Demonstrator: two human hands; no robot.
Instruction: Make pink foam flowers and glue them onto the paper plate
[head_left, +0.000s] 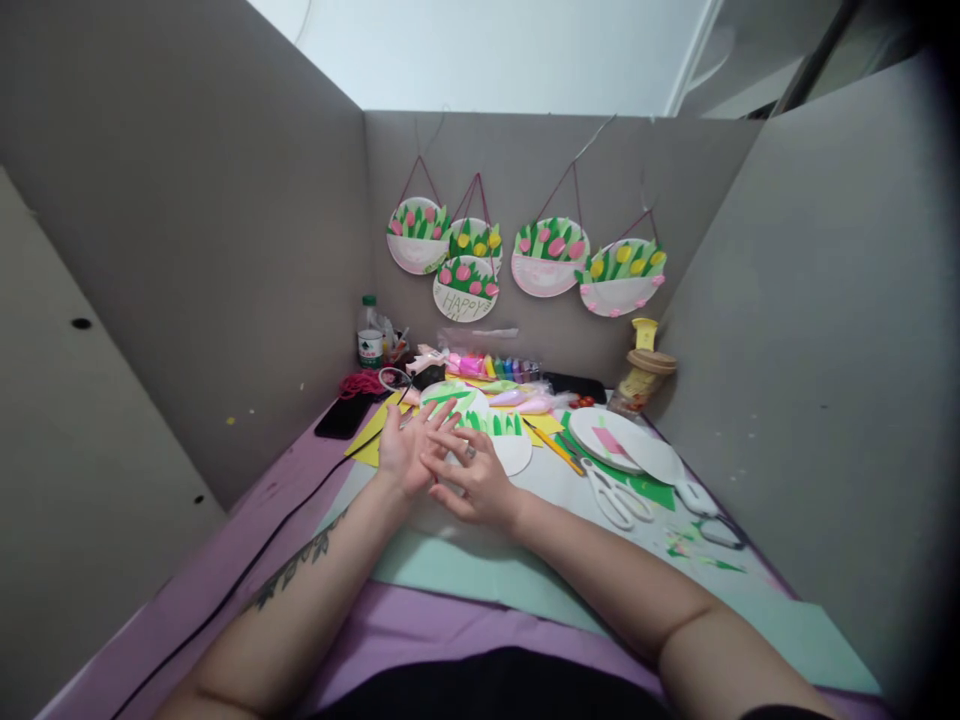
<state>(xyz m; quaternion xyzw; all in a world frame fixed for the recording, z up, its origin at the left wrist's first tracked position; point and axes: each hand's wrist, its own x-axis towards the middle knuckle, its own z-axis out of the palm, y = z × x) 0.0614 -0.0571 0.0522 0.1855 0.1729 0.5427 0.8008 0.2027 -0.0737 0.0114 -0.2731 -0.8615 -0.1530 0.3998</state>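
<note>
My left hand (405,455) is turned palm up above the table, its fingers spread. Across its palm lie the fingertips of my right hand (480,485), which has a ring on one finger. The right fingers are stretched out and apart, and I see nothing held in either hand. Just beyond them is a white paper plate (516,455) with a row of green paper leaves (499,423). Behind it lies another paper plate (439,390) with green pieces on it. My hands hide part of the nearer plate.
White scissors (611,495), a yellow pencil (559,450) and stacked paper plates (600,440) lie to the right. A black phone (343,415), pink cord (364,383) and bottle (370,335) are at left. Finished plate baskets (551,275) hang on the grey back panel (525,140).
</note>
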